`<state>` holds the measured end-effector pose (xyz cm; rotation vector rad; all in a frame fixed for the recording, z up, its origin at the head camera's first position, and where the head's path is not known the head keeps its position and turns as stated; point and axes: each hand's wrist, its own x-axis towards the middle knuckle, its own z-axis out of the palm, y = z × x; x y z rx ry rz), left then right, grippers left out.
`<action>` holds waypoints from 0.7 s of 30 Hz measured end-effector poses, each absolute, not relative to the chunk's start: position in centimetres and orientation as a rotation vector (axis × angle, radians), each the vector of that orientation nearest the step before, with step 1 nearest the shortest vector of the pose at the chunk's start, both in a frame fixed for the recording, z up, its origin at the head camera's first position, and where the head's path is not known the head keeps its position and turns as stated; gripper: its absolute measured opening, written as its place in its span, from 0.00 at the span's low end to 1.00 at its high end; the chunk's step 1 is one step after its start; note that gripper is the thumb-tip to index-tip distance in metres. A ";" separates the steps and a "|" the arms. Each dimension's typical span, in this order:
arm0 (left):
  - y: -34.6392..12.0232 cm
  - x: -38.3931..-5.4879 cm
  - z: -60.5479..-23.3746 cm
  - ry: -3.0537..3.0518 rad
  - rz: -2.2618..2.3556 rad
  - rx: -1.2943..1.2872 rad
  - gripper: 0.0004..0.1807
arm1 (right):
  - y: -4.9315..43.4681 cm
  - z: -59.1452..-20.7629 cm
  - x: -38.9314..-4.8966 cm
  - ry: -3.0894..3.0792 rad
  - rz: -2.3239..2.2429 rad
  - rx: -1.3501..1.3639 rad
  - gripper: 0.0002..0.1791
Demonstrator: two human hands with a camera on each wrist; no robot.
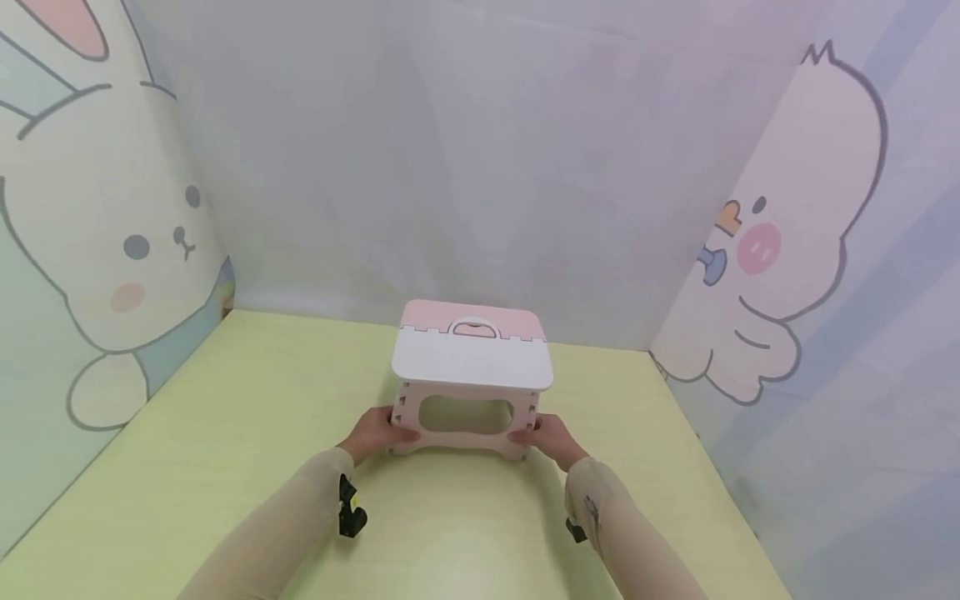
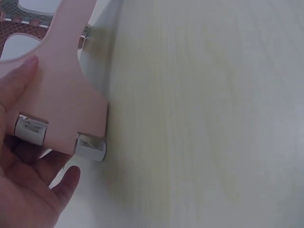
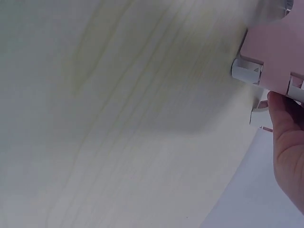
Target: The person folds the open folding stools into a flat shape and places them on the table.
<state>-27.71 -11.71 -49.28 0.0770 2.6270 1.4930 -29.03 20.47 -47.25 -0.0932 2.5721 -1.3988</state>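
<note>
A pink and white folding step stool [image 1: 472, 360] stands unfolded on the table, with a white carry handle [image 1: 474, 325] set in its top. At its left end, my left hand [image 1: 377, 434] grips the leg low down. The left wrist view shows that thumb [image 2: 21, 78] on the pink front panel [image 2: 66, 90], the other fingers behind the side edge near the white hinges [image 2: 31, 129]. My right hand [image 1: 552, 438] holds the leg at the opposite end, thumb across the front. In the right wrist view most of this grip lies outside the frame.
The pale wood-grain table [image 1: 450, 533] extends around the stool. A grey-white curtain [image 1: 450, 167] hangs behind it, and printed cartoon sheets with a rabbit [image 1: 112, 250] and a chick [image 1: 802, 242] flank the sides. Black wrist straps [image 1: 349, 508] show by the sleeves.
</note>
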 end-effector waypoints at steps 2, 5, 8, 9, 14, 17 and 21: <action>-11.8 -27.7 -49.4 2.629 1.486 0.081 0.29 | 20.5 -47.2 -29.0 2.577 -1.403 -0.108 0.23; -11.9 -27.6 -49.5 2.620 1.490 0.079 0.28 | 20.4 -47.2 -28.9 2.578 -1.404 -0.114 0.21; -12.0 -27.6 -49.5 2.611 1.484 0.090 0.27 | 20.4 -47.2 -28.8 2.567 -1.397 -0.096 0.18; -12.0 -27.5 -49.5 2.608 1.481 0.094 0.27 | 20.4 -47.2 -28.8 2.566 -1.393 -0.093 0.18; -12.0 -27.3 -49.2 2.584 1.474 0.085 0.27 | 20.4 -47.3 -28.9 2.565 -1.364 -0.085 0.16; -12.0 -27.3 -49.1 2.585 1.472 0.083 0.27 | 20.5 -47.2 -28.9 2.574 -1.355 -0.091 0.16; -12.1 -27.4 -49.2 2.579 1.494 0.094 0.25 | 20.4 -47.2 -29.0 2.572 -1.359 -0.090 0.16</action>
